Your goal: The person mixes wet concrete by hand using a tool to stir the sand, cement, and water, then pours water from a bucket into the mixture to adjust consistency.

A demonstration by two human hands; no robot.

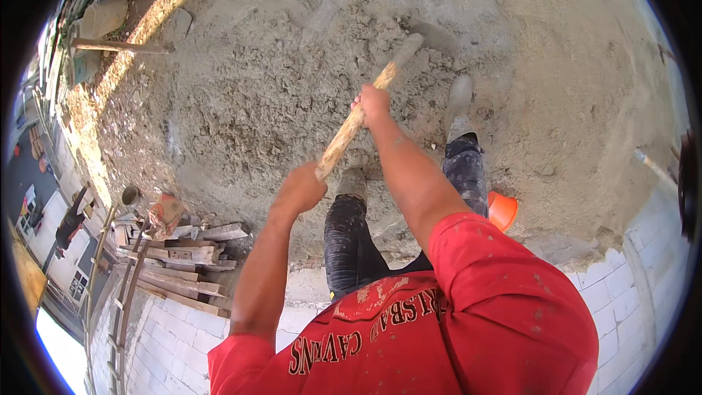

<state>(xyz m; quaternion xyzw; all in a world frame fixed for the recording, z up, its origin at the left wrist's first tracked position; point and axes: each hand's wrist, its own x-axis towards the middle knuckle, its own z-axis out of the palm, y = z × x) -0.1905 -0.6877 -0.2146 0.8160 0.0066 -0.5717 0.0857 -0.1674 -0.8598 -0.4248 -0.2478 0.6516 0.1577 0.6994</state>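
My left hand [301,188] grips the top end of a wooden handle [340,145], fingers wrapped round it. Farther along, my right hand [373,104] is closed on the same handle. It looks like a shovel, its lower end grey with mortar [409,47]. That end slants down into the wet mix, and the blade is mostly hidden there. Lumpy grey wet mortar [256,95] spreads across the ground ahead and to the left of my feet. My mortar-coated boots [459,99] stand in and beside it.
An orange bowl [502,211] sits by my right leg. Stacked planks [183,256], a dark bucket [131,195] and a wooden ladder [126,307] are at left. Pale buckets [104,17] and a pole [121,46] lie far left. A block wall [179,344] runs behind me. Another person [72,223] is distant left.
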